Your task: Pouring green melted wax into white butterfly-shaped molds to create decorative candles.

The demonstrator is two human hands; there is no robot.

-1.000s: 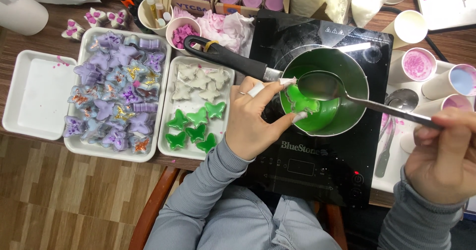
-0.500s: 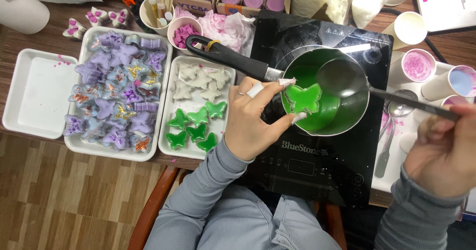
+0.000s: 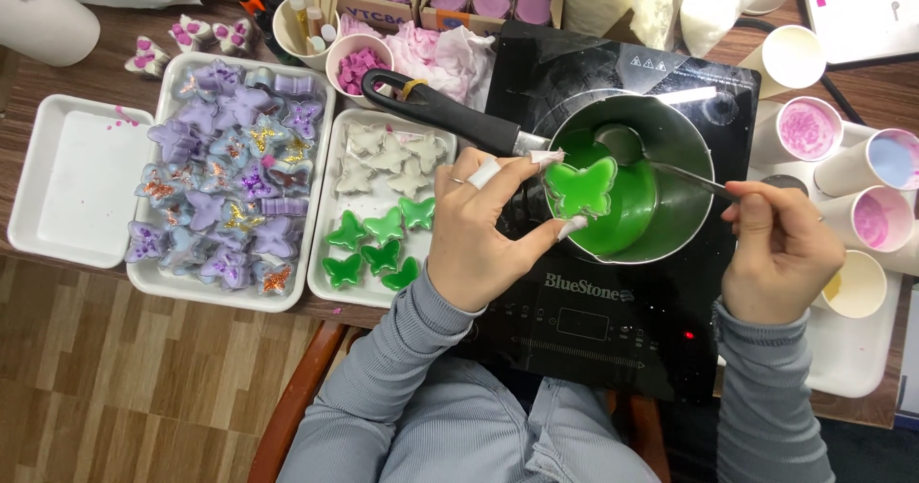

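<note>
The left hand (image 3: 479, 244) grasps a clear butterfly-shaped mould (image 3: 580, 188) filled with green liquid, pinched between thumb and fingertips. The mould is held level over the 9 o'clock side of a steel saucepan (image 3: 694, 134), above the green liquid (image 3: 632, 205) inside it.

The right hand (image 3: 780, 253) is clenched around the handle of a metal spoon (image 3: 622, 143). The spoon handle crosses the pan rim at 3 o'clock; the bowl sits inside the pan at about 12 o'clock, just beyond the mould.

The saucepan stands on a black induction cooktop (image 3: 593, 330). Its black handle (image 3: 440, 114) extends toward 10 o'clock, passing above the left hand.

At 9 o'clock from the pan, a white tray (image 3: 330, 292) carries pale butterfly pieces (image 3: 388, 153) at the far end and green butterfly pieces (image 3: 378, 248) at the near end. Next to it at 9 o'clock, a second white tray (image 3: 153, 277) is packed with purple butterfly pieces (image 3: 225, 186), several with glitter. An empty white tray (image 3: 67, 181) lies furthest toward 9 o'clock on the bench (image 3: 115, 47).

At 3 o'clock from the pan, paper cups (image 3: 876, 191) hold pink, blue and yellow contents. At 11 o'clock, a cup of pink bits (image 3: 359, 67) stands beside a cup of sticks (image 3: 306, 19).
</note>
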